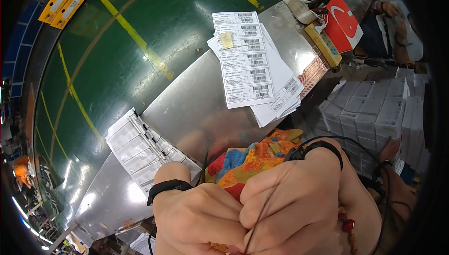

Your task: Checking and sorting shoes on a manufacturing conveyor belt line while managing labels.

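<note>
My left hand (pixel 203 215) and my right hand (pixel 290 203) meet low in front of my body, knuckles up. Both are closed with the fingers curled in, and the fingertips are hidden, so what they pinch cannot be made out. A thin brown strand (pixel 267 203) crosses in front of the right hand down to where the hands touch; whether it is gripped is unclear. Black bands circle both wrists. Beyond the hands lies colourful patterned cloth (pixel 252 159). Nearest the left wrist is a strapped bundle of white sheets (pixel 133 145) on the metal table (pixel 187 98).
Printed barcode label sheets (pixel 245 68), with a yellowish slip (pixel 227 40) on top, lie across the table's far edge. A power strip (pixel 322 44) and a red box (pixel 341 19) sit at the far right. White bundles (pixel 369 105) are stacked at right, beside another person's hand (pixel 389 150).
</note>
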`<state>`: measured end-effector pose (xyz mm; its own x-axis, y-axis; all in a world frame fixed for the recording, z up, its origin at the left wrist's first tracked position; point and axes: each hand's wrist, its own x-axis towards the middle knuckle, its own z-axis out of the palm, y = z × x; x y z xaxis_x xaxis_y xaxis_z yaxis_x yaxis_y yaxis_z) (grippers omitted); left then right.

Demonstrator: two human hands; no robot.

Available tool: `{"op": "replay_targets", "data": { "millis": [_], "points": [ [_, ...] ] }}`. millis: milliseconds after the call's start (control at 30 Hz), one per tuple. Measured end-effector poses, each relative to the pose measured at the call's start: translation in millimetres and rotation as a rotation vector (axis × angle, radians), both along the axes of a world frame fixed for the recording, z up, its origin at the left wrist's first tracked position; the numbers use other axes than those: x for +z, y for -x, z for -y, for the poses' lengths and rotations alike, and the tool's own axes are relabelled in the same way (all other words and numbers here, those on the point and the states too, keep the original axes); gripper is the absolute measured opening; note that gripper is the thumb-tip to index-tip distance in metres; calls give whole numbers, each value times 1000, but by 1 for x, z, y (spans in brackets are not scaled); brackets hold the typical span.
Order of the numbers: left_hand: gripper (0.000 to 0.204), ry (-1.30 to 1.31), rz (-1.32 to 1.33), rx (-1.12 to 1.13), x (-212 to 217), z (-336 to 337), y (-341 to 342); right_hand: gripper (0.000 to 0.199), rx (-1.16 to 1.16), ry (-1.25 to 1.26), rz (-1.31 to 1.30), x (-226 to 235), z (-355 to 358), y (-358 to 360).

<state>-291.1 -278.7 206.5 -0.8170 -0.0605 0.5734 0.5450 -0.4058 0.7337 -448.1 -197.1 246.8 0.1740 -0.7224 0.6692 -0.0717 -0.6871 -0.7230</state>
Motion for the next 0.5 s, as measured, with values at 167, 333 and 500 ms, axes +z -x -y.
{"op": "replay_targets", "data": {
  "millis": [167,333,500],
  "points": [
    [14,2,-23,28,-3,1,2,15,5,17,-24,-3,2,3],
    [15,8,-35,67,0,0,0,13,30,38,-39,1,-14,-1],
    [15,-21,-34,78,0,-3,-3,11,55,61,-56,0,-11,-11]
  ]
}}
